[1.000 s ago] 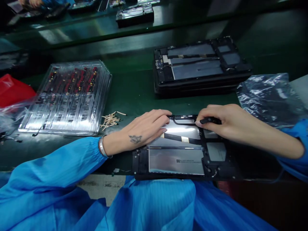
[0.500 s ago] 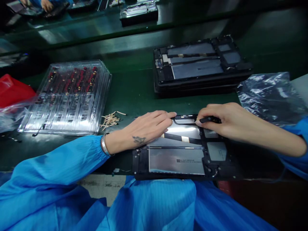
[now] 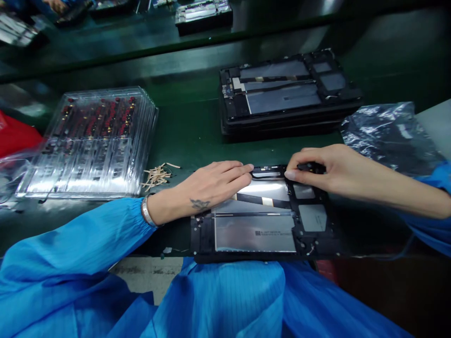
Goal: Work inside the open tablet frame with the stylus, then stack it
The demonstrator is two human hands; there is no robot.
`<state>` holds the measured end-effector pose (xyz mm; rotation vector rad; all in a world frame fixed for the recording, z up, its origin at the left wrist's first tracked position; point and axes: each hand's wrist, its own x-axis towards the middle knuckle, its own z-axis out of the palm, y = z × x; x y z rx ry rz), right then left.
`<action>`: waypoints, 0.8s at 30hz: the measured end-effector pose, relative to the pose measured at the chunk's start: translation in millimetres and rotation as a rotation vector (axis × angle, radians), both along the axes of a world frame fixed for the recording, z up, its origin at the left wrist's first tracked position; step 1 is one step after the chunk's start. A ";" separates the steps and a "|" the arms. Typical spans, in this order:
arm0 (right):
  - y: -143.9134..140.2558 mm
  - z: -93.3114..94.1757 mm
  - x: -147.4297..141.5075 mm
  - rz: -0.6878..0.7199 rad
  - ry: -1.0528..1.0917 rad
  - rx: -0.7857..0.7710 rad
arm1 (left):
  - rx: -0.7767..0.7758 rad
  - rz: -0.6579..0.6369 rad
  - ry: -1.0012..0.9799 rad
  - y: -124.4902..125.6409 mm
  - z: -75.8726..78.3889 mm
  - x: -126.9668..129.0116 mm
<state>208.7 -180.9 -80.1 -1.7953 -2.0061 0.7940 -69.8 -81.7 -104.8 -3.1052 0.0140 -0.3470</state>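
An opened tablet (image 3: 253, 233) lies before me at the bench edge, with silvery battery cells and a black frame. My left hand (image 3: 220, 184) rests on its upper left part, fingers stretched out and lying together, fingertips at the top edge by a thin black cable (image 3: 267, 177). The cable runs right towards my right hand (image 3: 313, 169), which is closed in a pinch at the upper right part of the tablet. Inside that hand shows a small black piece (image 3: 312, 167); its exact kind is hidden by the fingers.
Behind the tablet stands a stack of similar opened tablets (image 3: 282, 98). Clear plastic trays (image 3: 88, 145) with small circuit parts are at left, a pile of paper strips (image 3: 157, 176) beside them. A plastic bag (image 3: 391, 134) lies right. Another person's hand (image 3: 56, 5) shows far left.
The whole view has shifted slightly. My right hand stays at the tablet's upper right, its fingers slightly turned; my left hand stays on the tablet.
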 end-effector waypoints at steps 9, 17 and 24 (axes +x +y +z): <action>-0.7 3.0 -12.0 0.041 -0.216 0.064 | 0.113 -0.026 0.015 -0.3 5.0 -0.9; -3.2 1.7 -13.5 0.025 -0.280 0.026 | 0.141 -0.028 0.011 -0.3 5.4 -1.1; -3.4 2.0 -14.8 0.035 -0.315 0.026 | 0.179 -0.036 -0.018 -3.1 8.4 2.2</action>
